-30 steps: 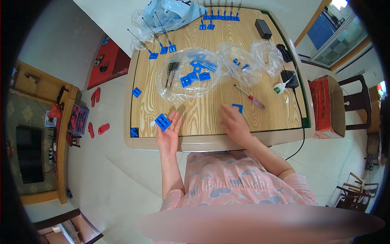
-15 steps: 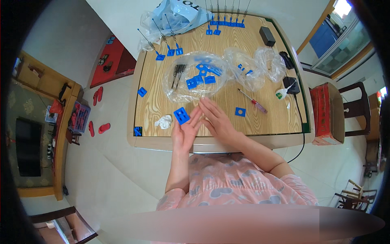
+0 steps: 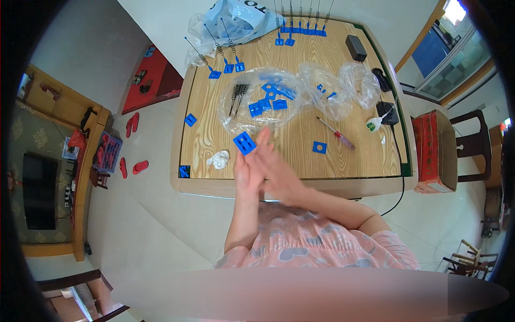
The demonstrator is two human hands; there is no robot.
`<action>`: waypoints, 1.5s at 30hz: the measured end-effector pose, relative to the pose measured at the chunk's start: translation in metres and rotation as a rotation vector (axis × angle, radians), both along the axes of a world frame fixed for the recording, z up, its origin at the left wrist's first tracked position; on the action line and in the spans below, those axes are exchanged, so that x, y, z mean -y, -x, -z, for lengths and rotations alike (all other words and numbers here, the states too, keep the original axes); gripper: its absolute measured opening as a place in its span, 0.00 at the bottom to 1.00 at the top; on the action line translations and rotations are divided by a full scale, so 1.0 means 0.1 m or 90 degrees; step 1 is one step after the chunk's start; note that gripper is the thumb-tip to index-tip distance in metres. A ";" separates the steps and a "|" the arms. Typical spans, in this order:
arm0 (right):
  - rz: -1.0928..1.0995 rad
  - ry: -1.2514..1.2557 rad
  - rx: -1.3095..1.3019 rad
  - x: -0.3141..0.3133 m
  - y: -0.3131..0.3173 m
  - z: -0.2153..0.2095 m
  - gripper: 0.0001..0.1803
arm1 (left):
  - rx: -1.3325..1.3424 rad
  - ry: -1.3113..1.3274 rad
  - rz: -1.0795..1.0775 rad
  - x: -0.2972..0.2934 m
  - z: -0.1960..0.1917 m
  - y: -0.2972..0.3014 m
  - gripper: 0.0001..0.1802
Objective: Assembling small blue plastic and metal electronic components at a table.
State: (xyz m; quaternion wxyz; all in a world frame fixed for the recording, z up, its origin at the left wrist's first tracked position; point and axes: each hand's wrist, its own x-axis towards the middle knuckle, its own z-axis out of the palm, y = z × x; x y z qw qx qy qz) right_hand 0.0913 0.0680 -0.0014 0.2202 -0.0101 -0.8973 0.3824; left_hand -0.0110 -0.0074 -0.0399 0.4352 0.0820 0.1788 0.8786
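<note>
My left hand (image 3: 247,176) is palm up near the table's front edge. It holds a blue slotted plastic piece (image 3: 244,143) at the fingertips, tilted, with several openings facing up. My right hand (image 3: 280,176) lies across the left palm and fingers, blurred, its fingers stretched out; I see nothing in it. Just beyond the hands is a clear plastic bag (image 3: 232,121), with blue plastic parts (image 3: 263,107) and black springs with rods (image 3: 238,96) on it. A blue square plate with a round hole (image 3: 319,147) lies to the right, near a screwdriver (image 3: 336,133).
Spring-topped rods on blue bases (image 3: 228,68) stand at the table's back and left. Left of my hands are crumpled white tissue (image 3: 218,159) and a small blue part (image 3: 190,119). Further bags (image 3: 328,102), black boxes (image 3: 355,48) and a cable (image 3: 395,140) occupy the right side.
My right hand has moved left and down onto my left palm. The blue piece has shifted slightly right with my left hand. The whole view has shifted a little.
</note>
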 end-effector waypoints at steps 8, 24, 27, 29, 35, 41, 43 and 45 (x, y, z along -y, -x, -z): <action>-0.344 -0.028 0.043 -0.14 -0.49 0.42 0.23 | 0.094 -0.013 -0.174 0.14 0.02 0.29 0.19; -0.060 -0.269 0.125 -0.13 -0.06 0.74 0.35 | 0.035 -0.091 -0.265 0.79 0.04 0.47 0.25; -0.117 -0.281 0.111 -0.01 -0.10 0.75 0.36 | 0.052 -0.070 -0.257 0.77 0.06 0.45 0.25; -0.134 -0.276 0.118 -0.01 -0.18 0.72 0.36 | 0.056 -0.049 -0.255 0.76 0.07 0.44 0.24; -0.125 -0.264 0.164 -0.40 -0.65 0.65 0.36 | 0.021 0.002 -0.193 0.60 0.08 0.30 0.22; -0.011 -0.294 0.255 -0.98 -1.37 0.50 0.35 | -0.017 -0.091 -0.059 0.37 0.34 0.31 0.18; 0.027 -0.298 0.269 -1.15 -1.62 0.50 0.35 | -0.006 -0.057 -0.068 0.28 0.34 0.24 0.17; 0.115 -0.290 0.303 -1.30 -1.85 0.49 0.33 | 0.019 0.097 -0.121 0.16 0.34 0.17 0.18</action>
